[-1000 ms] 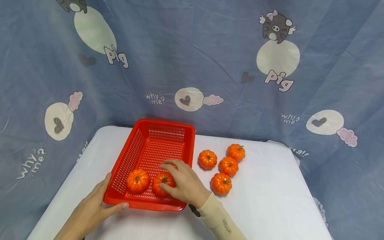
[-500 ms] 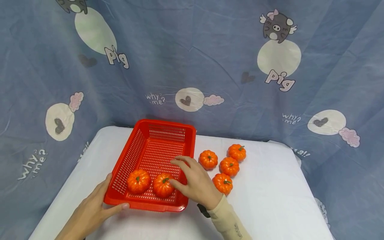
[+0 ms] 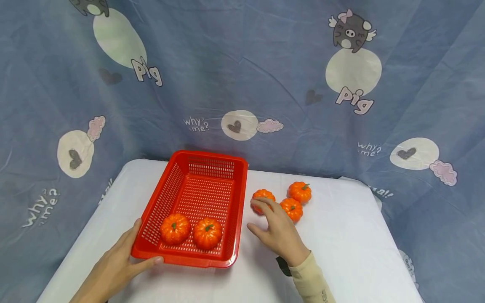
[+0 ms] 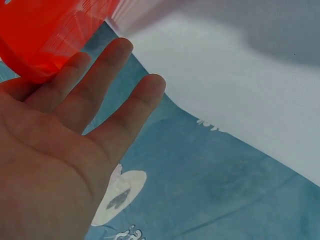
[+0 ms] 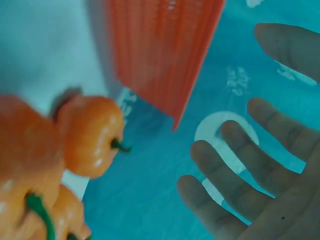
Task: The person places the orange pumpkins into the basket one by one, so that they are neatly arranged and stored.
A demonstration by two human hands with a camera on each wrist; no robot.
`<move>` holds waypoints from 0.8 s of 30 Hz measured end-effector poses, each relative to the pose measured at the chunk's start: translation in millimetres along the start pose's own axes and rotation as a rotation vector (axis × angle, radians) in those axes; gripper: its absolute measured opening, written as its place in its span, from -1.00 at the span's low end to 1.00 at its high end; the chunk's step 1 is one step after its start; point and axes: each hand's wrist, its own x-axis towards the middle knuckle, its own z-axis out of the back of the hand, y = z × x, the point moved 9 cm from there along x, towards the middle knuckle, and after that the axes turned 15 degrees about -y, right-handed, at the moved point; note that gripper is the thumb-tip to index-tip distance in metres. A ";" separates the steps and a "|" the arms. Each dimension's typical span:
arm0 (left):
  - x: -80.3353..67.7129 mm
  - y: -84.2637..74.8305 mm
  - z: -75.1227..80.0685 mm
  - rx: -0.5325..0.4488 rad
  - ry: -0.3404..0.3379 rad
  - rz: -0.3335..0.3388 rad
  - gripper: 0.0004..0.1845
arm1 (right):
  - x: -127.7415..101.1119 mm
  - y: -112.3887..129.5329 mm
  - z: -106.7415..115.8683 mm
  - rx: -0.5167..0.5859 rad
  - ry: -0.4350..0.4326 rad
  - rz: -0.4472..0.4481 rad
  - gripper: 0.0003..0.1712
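Observation:
A red slotted plastic basket (image 3: 244, 185) stands on the white table with two small orange pumpkins, one on the left (image 3: 174, 228) and one on the right (image 3: 207, 233), near its front end. My left hand (image 3: 110, 267) grips the basket's front left corner between thumb and index finger; the other fingers (image 4: 117, 117) stretch out straight beside it. My right hand (image 3: 278, 231) is to the right of the basket, fingers spread and holding nothing. It partly covers a pumpkin (image 3: 262, 195) and hides the nearest one in the head view. Pumpkins (image 5: 92, 135) with green stems appear left of the fingers in the right wrist view.
Two more pumpkins, one farther back (image 3: 299, 192) and one in front of it (image 3: 291, 209), sit right of the basket on the white-covered table (image 3: 352, 244). A blue printed cloth (image 3: 284, 75) hangs behind and around the table.
My right hand has moved right from over the right pumpkin in the basket to above the pumpkins on the table. That pumpkin stays in the basket. My left hand has not moved.

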 end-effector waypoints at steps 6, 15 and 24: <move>0.2 0.5 -0.1 -0.004 0.003 0.009 0.53 | -11.2 -20.4 16.4 -0.036 -0.030 -0.024 -0.30; 0.3 -0.2 -0.9 -0.010 -0.003 -0.001 0.51 | -27.9 -43.1 36.8 -0.050 -0.065 -0.064 -0.30; -1.1 -0.8 -0.1 -0.011 -0.016 -0.017 0.51 | -48.6 -61.7 44.0 -0.098 -0.060 -0.141 -0.22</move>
